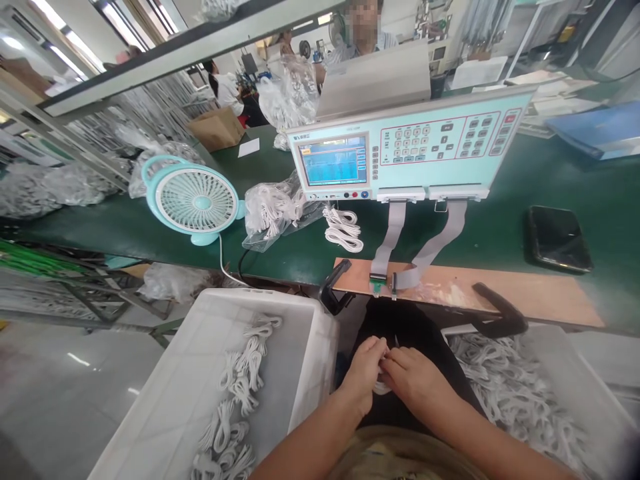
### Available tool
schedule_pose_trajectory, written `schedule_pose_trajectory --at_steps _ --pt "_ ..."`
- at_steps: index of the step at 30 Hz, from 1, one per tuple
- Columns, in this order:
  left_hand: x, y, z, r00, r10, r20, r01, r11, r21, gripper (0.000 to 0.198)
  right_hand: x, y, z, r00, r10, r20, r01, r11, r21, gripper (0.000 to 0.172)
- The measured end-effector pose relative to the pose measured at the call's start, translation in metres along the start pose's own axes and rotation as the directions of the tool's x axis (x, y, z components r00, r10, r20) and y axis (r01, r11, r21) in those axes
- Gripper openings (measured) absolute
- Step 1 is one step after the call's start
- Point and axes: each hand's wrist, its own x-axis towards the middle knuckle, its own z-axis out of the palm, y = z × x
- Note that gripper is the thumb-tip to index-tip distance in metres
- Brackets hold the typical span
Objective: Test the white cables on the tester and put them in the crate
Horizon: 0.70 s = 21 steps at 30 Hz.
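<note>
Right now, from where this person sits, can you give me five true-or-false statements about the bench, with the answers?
1. The left hand and right hand are close together, with a white cable between them. True.
2. The screen on the machine is dark. False: the screen is lit blue.
3. Two grey ribbon cables run from the machine down to the wooden board. True.
4. The fan stands to the right of the machine. False: the fan is on its left.
5. The left bin is filled to the rim. False: cable bundles lie in it, with bare floor beside them.
</note>
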Motion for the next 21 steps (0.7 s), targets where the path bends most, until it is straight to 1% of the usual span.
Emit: schedule_pose_trajectory --at_steps 2,3,4,5,6,8,10,11,13,15,17,19,21 --pt "0.002 0.002 0.001 1.0 0.024 0.005 -0.023 0.995 -0.101 0.042 0.007 0.004 -0.007 0.999 0.052 0.01 -0.053 0.993 0.103 0.027" --pt "0.004 0.005 0.002 0.999 0.044 0.011 -0.042 0.991 -0.124 0.041 0.01 0.007 -0.01 0.993 0.116 -0.006 -0.113 0.975 0.189 0.027" --pt "0.006 0.009 0.002 0.997 0.07 0.015 -0.068 0.991 -0.112 0.04 0.014 0.011 -0.013 0.979 0.204 -0.024 -0.189 0.939 0.288 0.028" --pt "0.008 0.013 0.002 0.994 0.107 0.017 -0.106 0.992 -0.064 0.039 0.017 0.015 -0.014 0.951 0.307 -0.034 -0.271 0.881 0.389 0.029" --pt "0.01 0.018 0.002 0.988 0.154 0.021 -0.154 0.988 0.012 0.037 0.021 0.02 -0.014 0.912 0.409 -0.035 -0.342 0.805 0.485 0.03" --pt "0.015 0.027 0.003 0.961 0.274 0.039 -0.277 0.945 0.173 0.033 0.027 0.028 -0.009 0.826 0.563 -0.012 -0.42 0.631 0.653 0.032" --pt "0.02 0.034 0.005 0.929 0.366 0.055 -0.368 0.897 0.247 0.029 0.032 0.036 -0.001 0.768 0.638 0.051 -0.432 0.458 0.777 0.033" --pt "0.023 0.037 0.005 0.924 0.377 0.057 -0.379 0.892 0.244 0.028 0.035 0.039 0.003 0.745 0.662 0.08 -0.429 0.384 0.817 0.034" --pt "0.029 0.039 0.006 0.939 0.342 0.044 -0.344 0.92 0.189 0.025 0.038 0.043 0.009 0.703 0.7 0.129 -0.435 0.28 0.856 0.034" --pt "0.033 0.04 0.006 0.96 0.28 0.023 -0.28 0.956 0.084 0.028 0.039 0.046 0.011 0.667 0.733 0.137 -0.44 0.239 0.866 0.035" --pt "0.035 0.042 0.005 0.975 0.221 0.01 -0.221 0.975 -0.037 0.035 0.04 0.046 0.01 0.644 0.756 0.12 -0.431 0.228 0.873 0.036" --pt "0.035 0.045 0.005 0.983 0.179 0.023 -0.175 0.977 -0.123 0.039 0.041 0.046 0.009 0.638 0.764 0.098 -0.419 0.237 0.876 0.037" --pt "0.033 0.048 0.004 0.988 0.147 0.051 -0.137 0.978 -0.157 0.04 0.041 0.046 0.007 0.645 0.76 0.073 -0.412 0.266 0.872 0.038"
